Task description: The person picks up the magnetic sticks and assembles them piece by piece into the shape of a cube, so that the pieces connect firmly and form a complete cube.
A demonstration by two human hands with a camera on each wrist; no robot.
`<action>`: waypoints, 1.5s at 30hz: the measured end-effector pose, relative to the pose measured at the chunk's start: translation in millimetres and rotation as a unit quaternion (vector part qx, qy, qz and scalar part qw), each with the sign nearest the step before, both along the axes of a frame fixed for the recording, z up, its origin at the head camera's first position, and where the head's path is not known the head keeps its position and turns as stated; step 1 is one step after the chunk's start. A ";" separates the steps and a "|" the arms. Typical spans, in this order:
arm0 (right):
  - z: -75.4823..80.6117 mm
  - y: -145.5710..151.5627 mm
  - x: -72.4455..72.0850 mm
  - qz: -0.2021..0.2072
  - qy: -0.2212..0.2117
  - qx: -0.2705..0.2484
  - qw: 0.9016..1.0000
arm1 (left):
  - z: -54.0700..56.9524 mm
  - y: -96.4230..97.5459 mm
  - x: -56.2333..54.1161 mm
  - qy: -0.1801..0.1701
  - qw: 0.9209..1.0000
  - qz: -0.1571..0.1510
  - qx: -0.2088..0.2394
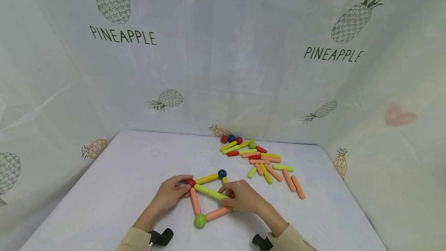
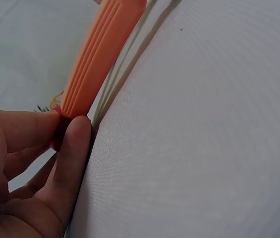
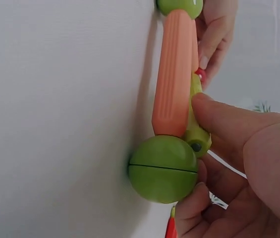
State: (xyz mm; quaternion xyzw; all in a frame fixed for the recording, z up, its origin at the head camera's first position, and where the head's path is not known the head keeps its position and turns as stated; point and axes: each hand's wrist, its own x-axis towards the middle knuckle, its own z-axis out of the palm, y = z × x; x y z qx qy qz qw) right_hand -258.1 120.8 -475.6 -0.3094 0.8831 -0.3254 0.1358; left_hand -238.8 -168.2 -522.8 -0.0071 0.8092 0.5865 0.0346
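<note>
My left hand [image 1: 168,193] grips a red ball [image 1: 190,183] between thumb and fingers at the far left corner of a rod-and-ball frame. An orange rod [image 2: 97,59] meets that ball. Across the frame runs a yellow-green bar [image 1: 210,192], seemingly two rods end to end. My right hand [image 1: 244,196] pinches the bar's right end, its dark tip showing right beside a green ball [image 3: 163,168]. Another orange rod [image 1: 218,213] links this ball to the near green ball [image 1: 200,220]. A yellow rod [image 1: 207,179] joins the red ball and a blue ball [image 1: 222,174]; a second yellow rod [image 1: 224,180] is partly hidden.
Loose orange rods [image 1: 288,180], yellow rods [image 1: 266,173], red rods [image 1: 256,157] and yellow-green rods [image 1: 283,168] lie at the back right of the white table [image 1: 139,154]. Several loose balls, including a blue one [image 1: 231,138], sit by the pineapple-print cloth [image 1: 244,69].
</note>
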 end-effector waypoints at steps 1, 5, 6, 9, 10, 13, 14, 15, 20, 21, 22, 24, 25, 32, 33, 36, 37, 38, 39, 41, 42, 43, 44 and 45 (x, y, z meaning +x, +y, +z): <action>-0.4 -0.1 0.5 -0.001 0.001 -0.001 1.000 | 0.1 0.2 -0.1 0.001 1.000 0.000 0.002; -2.0 -0.4 1.5 -0.006 0.004 -0.003 1.000 | -0.3 0.9 -0.8 0.007 1.000 -0.002 0.003; -2.5 -0.6 1.6 -0.007 0.004 -0.003 1.000 | -0.4 1.0 -0.9 0.008 1.000 -0.002 0.002; -3.5 -1.8 2.0 -0.011 0.003 -0.001 1.000 | -0.5 1.2 -1.0 0.012 1.000 -0.001 -0.003; -3.6 -2.4 2.4 -0.013 0.003 0.000 1.000 | -0.6 1.1 -1.1 0.013 1.000 0.000 -0.006; -3.7 -4.0 3.5 -0.017 0.003 0.006 1.000 | -0.2 1.1 -0.9 0.016 1.000 0.000 -0.014; -3.7 -4.4 3.8 -0.019 0.004 0.008 1.000 | -0.1 1.0 -0.8 0.016 1.000 0.001 -0.016; -3.5 -4.9 4.0 -0.020 0.005 0.010 1.000 | -0.1 0.9 -0.7 0.016 1.000 0.002 -0.019; -3.5 -6.3 3.9 -0.023 0.017 0.021 0.999 | 0.5 0.6 0.1 0.012 1.000 0.003 -0.026; -4.1 -6.8 3.7 -0.024 0.021 0.024 0.999 | 0.7 0.7 0.3 0.011 1.000 0.002 -0.027; -4.5 -7.1 3.7 -0.024 0.024 0.027 0.999 | 0.8 0.7 0.5 0.010 1.000 0.002 -0.027; -5.1 -7.8 3.8 -0.025 0.031 0.034 0.999 | 1.0 1.1 0.8 0.010 1.000 0.002 -0.029; -5.3 -8.1 3.9 -0.027 0.032 0.038 0.998 | 1.0 1.3 0.9 0.011 0.999 0.002 -0.030; -3.8 -7.1 5.0 -0.026 0.035 0.050 0.998 | -2.1 2.2 -1.3 0.014 0.999 0.007 -0.047; -3.4 -6.5 5.6 -0.025 0.038 0.050 0.998 | -2.3 2.3 -1.3 0.016 0.999 0.007 -0.050; -1.5 -2.5 7.3 -0.020 0.046 0.037 0.998 | -1.8 2.4 -1.2 0.022 0.998 0.005 -0.053; -0.5 -0.4 8.0 -0.020 0.047 0.029 0.998 | -1.4 2.4 -1.1 0.024 0.998 0.004 -0.052; 0.3 2.1 8.9 -0.019 0.047 0.021 0.998 | -1.0 2.5 -1.3 0.027 0.998 0.002 -0.051; 0.9 5.0 9.8 -0.019 0.047 0.012 0.999 | -0.6 2.6 -1.8 0.030 0.998 -0.001 -0.049; 1.8 11.7 12.0 -0.018 0.050 -0.003 0.999 | 0.1 3.0 -3.6 0.034 0.998 -0.006 -0.046; 1.8 15.1 13.2 -0.018 0.051 -0.009 0.998 | 0.3 3.3 -4.7 0.036 0.998 -0.008 -0.046; 1.5 18.4 14.5 -0.017 0.051 -0.014 0.998 | 0.3 3.5 -5.9 0.038 0.998 -0.011 -0.046; 1.1 21.6 15.9 -0.015 0.050 -0.018 0.998 | 0.2 3.8 -7.2 0.039 0.998 -0.014 -0.047; 0.5 24.5 17.2 -0.013 0.047 -0.021 0.999 | 0.0 4.0 -8.5 0.040 0.998 -0.016 -0.047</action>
